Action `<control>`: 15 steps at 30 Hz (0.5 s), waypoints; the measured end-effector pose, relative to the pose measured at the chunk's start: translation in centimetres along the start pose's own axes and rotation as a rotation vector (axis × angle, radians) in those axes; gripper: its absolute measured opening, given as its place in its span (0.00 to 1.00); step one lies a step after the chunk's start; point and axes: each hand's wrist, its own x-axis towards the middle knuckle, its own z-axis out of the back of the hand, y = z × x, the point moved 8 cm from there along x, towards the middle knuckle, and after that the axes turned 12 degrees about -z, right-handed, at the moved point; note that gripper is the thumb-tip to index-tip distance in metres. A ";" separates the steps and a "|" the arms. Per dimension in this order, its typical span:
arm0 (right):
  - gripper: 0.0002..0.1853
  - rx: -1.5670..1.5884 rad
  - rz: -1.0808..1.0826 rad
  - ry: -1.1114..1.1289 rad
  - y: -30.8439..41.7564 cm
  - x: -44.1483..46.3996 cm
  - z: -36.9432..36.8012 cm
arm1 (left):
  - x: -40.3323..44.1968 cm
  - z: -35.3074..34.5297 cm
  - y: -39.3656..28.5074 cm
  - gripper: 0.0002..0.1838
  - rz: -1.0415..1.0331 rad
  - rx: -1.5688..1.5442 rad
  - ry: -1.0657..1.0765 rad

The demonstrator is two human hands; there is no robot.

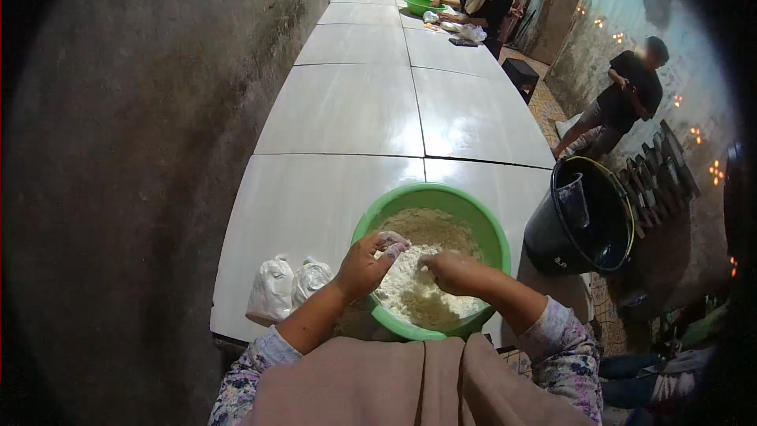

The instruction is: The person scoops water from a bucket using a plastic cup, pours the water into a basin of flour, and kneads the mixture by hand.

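Note:
A green plastic basin (495, 230) stands near the front edge of the tiled table, with white flour (414, 288) inside. Over the basin's left part is my left hand (374, 260), its fingers curled in toward the thumb and coated with flour. What lies between those fingertips, if anything, is too small to tell. My right hand (451, 272) is lower, closed in the flour near the middle, its fingertips partly hidden. Left of the basin, beside my left forearm, two plastic bags of white powder (272, 288) (311, 280) sit on the table.
The white tiled table (339, 110) runs away along a stained wall (173, 110). At right, a black bucket (579, 217) holds a scoop-like piece. A person (493, 0) stands by another green basin (424, 6) at the far end; another person (631, 95) stands at right.

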 end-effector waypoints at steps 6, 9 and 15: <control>0.14 -0.030 -0.055 -0.157 0.5 -0.4 3.6 | 0.0 0.1 0.0 0.10 -0.036 -0.027 -0.019; 0.15 -0.053 -0.077 -0.149 0.6 -0.6 4.0 | 0.1 0.0 0.3 0.10 -0.062 -0.037 -0.041; 0.28 -0.015 0.050 0.073 -0.1 -1.0 1.9 | 0.1 0.2 -0.2 0.10 -0.048 -0.025 -0.032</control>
